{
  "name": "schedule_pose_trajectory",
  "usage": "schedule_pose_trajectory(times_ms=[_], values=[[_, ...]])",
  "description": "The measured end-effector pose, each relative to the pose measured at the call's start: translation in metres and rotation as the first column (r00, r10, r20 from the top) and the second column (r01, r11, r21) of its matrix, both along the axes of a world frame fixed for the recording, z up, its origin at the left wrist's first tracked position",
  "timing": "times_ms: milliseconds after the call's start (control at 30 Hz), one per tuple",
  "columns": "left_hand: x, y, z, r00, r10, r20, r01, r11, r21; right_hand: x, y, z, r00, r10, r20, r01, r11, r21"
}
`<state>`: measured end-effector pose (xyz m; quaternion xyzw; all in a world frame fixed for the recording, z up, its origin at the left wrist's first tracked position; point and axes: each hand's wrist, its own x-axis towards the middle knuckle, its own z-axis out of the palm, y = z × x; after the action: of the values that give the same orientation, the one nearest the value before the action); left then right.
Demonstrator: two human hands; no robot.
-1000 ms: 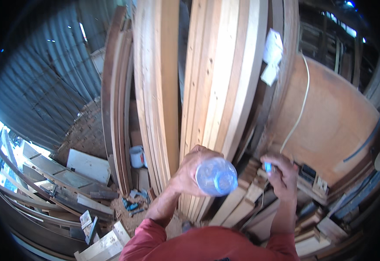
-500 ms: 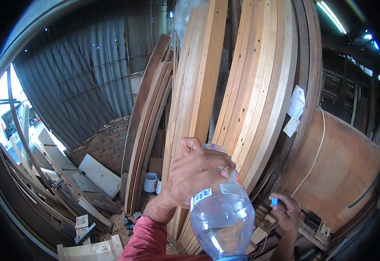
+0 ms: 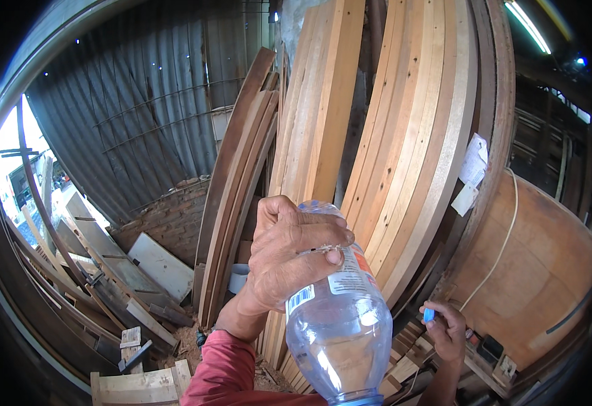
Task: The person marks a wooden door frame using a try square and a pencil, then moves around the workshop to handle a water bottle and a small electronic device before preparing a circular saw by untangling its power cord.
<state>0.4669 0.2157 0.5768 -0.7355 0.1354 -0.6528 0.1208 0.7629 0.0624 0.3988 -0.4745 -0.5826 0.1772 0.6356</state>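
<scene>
Several long boards (image 3: 411,135) stand on end at 12 o'clock, the largest items noted. Next in size, a curved brown wooden panel (image 3: 546,250) leans between 3 and 4 o'clock. Bottle (image 3: 340,325): clear, between 5 and 6 o'clock, in front of the boards, tilted, base away from the wearer, neck toward 6 o'clock; its mouth runs out of view at the lower edge. Contents: level cannot be read. Handling estimate: light if near empty, thin-walled, likely to dent under a hard squeeze; the smooth shoulder could slip in a damp palm. Breakage seems unlikely. Left hand (image 3: 292,250), just below centre toward 6 o'clock: wrapped around the bottle's base half, fingers across the upper side. Best hold, in my judgement: round the middle with moderate pressure, leaving the wide shoulder and neck free. Right hand (image 3: 450,335), at 4 o'clock, well apart from the bottle: fingers curled, pinching a small item. Label (image 3: 353,277): white, partly under the left fingers; probably gives some friction. Smallest, the blue cap (image 3: 429,315): at the right fingertips, apparently stiff plastic, best pinched by its rim; easily dropped.
</scene>
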Motion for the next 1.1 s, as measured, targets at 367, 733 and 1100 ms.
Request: schedule_pose_trajectory(times_ms=[367,733,1100], values=[[-0.008,-0.004,-0.047,0.912,-0.167,-0.374,0.021,0.932,-0.363,-0.01,-0.017,0.018,0.988,0.076,-0.131,-0.082,0.996,-0.044],[0.038,-0.017,-0.204,0.733,-0.535,-0.421,-0.214,0.406,-0.888,-0.038,0.011,0.082,0.879,0.065,0.473,-0.143,0.981,0.13],[0.045,-0.019,-0.24,0.574,-0.541,-0.615,-0.43,0.44,-0.788,-0.034,0.001,0.051,0.744,0.187,0.642,0.007,0.958,-0.287]])
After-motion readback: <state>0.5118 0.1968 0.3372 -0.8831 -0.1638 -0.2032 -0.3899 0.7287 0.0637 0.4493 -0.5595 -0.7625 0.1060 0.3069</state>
